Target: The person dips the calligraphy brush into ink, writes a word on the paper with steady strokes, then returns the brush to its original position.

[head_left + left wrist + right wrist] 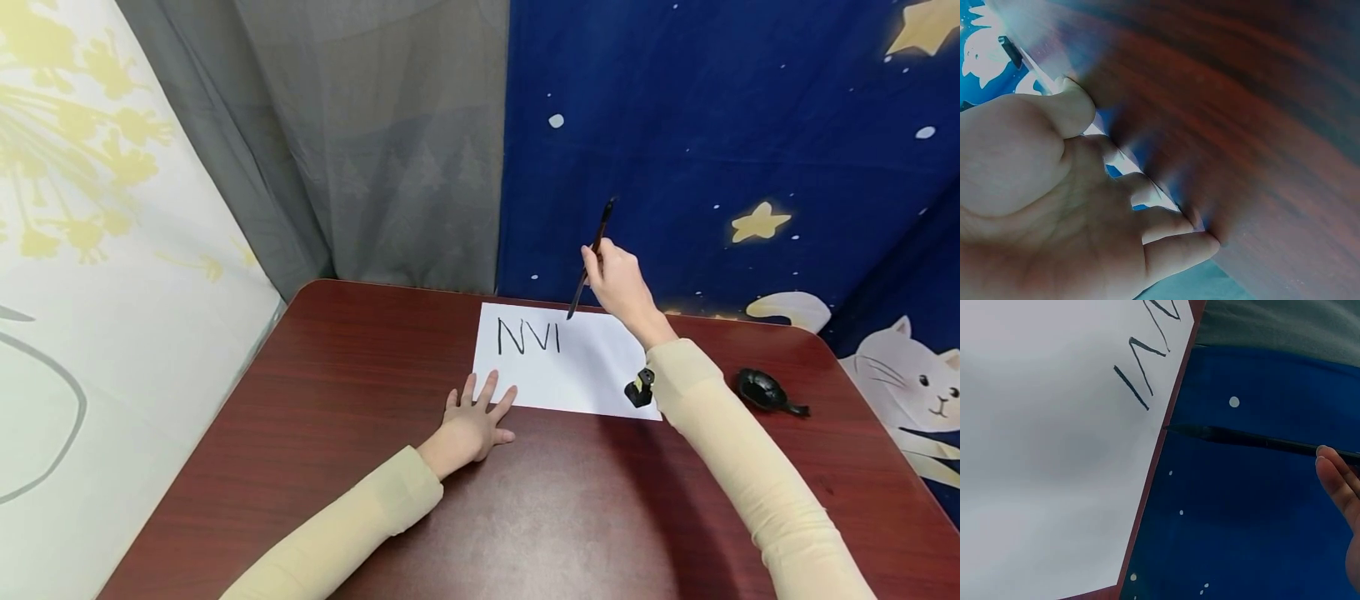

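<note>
The head view showed the right hand (618,279) with its thumb and fingers pinching the dark shaft of a brush (591,262) partway along. The brush slanted, its upper end rising above the hand and its pointed tip hanging below and to the left of it. The tip showed over the far edge of the paper (577,379) in that view and just past that edge in the right wrist view, so it seemed lifted off the sheet.

The paper lay below the right hand and ahead of the left hand (471,429). That hand gripped nothing: its fingers were spread and straight, the fingertips resting at the sheet's near left corner and the thumb pointing right. Ahead of those fingers and to the left of the right hand stood dark strokes (528,336) reading N, V and a single upright line.

A small black device (640,389) sat at the right cuff (671,367), nearer the body than the right hand. Farther right, a black dish (761,390) with a short handle rested on the reddish-brown table (360,375). Beyond the right hand hung a star-printed blue curtain (660,125); a grey curtain (390,142) hung beyond the left.
</note>
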Action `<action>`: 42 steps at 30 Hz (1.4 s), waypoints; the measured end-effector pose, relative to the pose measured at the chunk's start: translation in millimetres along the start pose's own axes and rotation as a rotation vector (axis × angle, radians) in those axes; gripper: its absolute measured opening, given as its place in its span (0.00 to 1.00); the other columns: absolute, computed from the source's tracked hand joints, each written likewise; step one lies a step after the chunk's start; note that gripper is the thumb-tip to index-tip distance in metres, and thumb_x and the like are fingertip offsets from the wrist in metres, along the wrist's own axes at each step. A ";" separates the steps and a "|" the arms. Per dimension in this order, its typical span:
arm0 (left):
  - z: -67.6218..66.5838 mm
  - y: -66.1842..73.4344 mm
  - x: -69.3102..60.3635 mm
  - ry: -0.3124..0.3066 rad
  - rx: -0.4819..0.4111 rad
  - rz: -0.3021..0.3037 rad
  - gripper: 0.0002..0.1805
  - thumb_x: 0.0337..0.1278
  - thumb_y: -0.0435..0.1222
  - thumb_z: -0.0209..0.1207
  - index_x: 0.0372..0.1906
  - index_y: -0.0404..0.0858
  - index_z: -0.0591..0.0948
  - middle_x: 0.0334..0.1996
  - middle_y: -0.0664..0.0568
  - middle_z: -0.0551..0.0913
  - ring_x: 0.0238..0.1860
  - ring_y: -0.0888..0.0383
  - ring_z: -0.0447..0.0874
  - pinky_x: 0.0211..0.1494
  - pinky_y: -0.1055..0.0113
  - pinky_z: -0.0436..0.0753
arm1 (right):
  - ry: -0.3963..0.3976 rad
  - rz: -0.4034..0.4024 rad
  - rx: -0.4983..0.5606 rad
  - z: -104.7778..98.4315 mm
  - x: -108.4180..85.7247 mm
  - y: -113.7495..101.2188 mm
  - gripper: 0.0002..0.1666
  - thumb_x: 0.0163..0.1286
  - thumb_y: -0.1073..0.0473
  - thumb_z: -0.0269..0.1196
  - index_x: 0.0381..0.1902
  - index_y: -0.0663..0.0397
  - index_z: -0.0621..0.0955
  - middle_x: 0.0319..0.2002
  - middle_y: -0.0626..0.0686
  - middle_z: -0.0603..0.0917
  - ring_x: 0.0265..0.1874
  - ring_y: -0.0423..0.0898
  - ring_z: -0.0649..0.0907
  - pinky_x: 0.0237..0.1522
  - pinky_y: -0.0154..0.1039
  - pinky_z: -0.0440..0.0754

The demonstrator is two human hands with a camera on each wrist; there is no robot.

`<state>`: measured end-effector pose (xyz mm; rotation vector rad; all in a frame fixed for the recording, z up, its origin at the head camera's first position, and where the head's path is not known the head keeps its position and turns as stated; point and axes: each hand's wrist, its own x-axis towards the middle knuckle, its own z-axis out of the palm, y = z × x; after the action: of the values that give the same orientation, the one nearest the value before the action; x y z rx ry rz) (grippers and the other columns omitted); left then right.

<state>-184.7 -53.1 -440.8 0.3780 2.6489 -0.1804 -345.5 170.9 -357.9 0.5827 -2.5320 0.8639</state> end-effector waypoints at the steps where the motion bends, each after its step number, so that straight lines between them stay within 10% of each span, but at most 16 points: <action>1: 1.7 -0.5 1.6 0.001 0.002 0.003 0.39 0.74 0.60 0.36 0.82 0.61 0.38 0.82 0.53 0.29 0.81 0.45 0.31 0.78 0.47 0.51 | -0.002 -0.001 -0.005 0.9 -0.3 0.7 0.18 0.84 0.55 0.49 0.40 0.65 0.75 0.31 0.61 0.81 0.29 0.56 0.86 0.33 0.52 0.84; 24: -5.4 2.0 -8.4 0.033 -0.024 -0.012 0.38 0.74 0.60 0.39 0.82 0.61 0.43 0.82 0.54 0.34 0.81 0.46 0.34 0.78 0.48 0.52 | -0.037 0.007 -0.006 11.0 -6.4 10.9 0.23 0.85 0.50 0.45 0.41 0.65 0.75 0.31 0.60 0.79 0.30 0.56 0.86 0.31 0.51 0.84; 42: 22.0 -3.9 23.6 0.039 -0.022 -0.002 0.40 0.71 0.64 0.36 0.81 0.64 0.37 0.81 0.55 0.26 0.80 0.46 0.28 0.78 0.47 0.49 | -0.050 0.021 -0.004 14.9 -7.1 12.8 0.19 0.84 0.53 0.47 0.41 0.65 0.75 0.31 0.60 0.80 0.30 0.56 0.86 0.32 0.51 0.85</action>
<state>-196.9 -55.4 -470.8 0.3748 2.6874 -0.1456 -349.5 172.4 -378.4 0.5839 -2.5887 0.8618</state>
